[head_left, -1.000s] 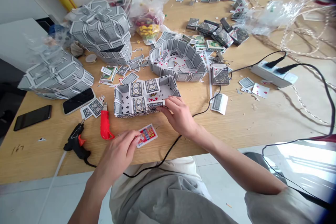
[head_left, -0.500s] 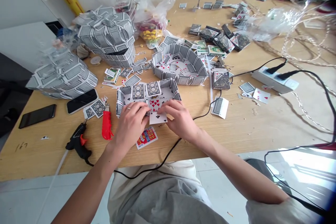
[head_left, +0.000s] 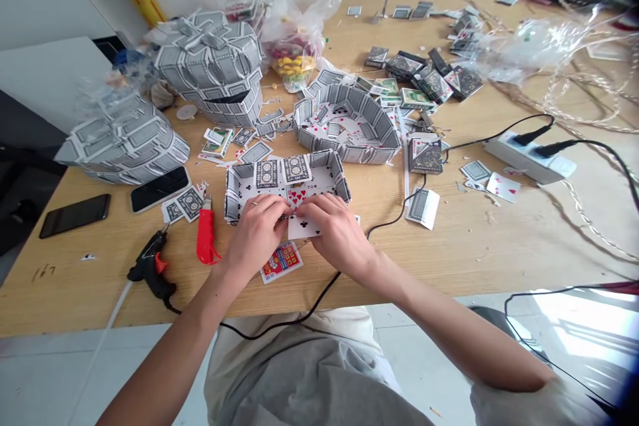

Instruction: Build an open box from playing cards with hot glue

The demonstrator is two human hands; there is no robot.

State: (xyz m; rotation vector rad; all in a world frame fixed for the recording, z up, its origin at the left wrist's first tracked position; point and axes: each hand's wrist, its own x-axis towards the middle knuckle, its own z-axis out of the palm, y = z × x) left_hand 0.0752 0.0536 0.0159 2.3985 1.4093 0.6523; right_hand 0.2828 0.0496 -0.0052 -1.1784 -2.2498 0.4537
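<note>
A shallow rectangular box made of playing cards [head_left: 241, 188] lies before me, its inside showing card faces. Two patterned card backs [head_left: 296, 170] lean along its far wall. At the near wall, a white playing card with clubs [head_left: 302, 229] sticks out toward me. My left hand [head_left: 263, 225] pinches at the near wall by the card's left side, fingertips bent inward. My right hand [head_left: 335, 223] is closed at the card's right side, its fingers over the same wall. The fingertips of both hands almost meet, hiding part of the card and wall.
To the left lie a red utility knife [head_left: 205, 236], a black glue gun [head_left: 150, 265] and two phones [head_left: 74, 215]. Behind stand a fan-shaped card box [head_left: 344, 152] and lidded card boxes [head_left: 210, 60]. A black cable [head_left: 327, 289] crosses near my right wrist; a power strip [head_left: 532, 156] sits right.
My right hand has slid left, and its fingertips have come close to those of my left hand over the box's near wall. The whole view has shifted slightly.
</note>
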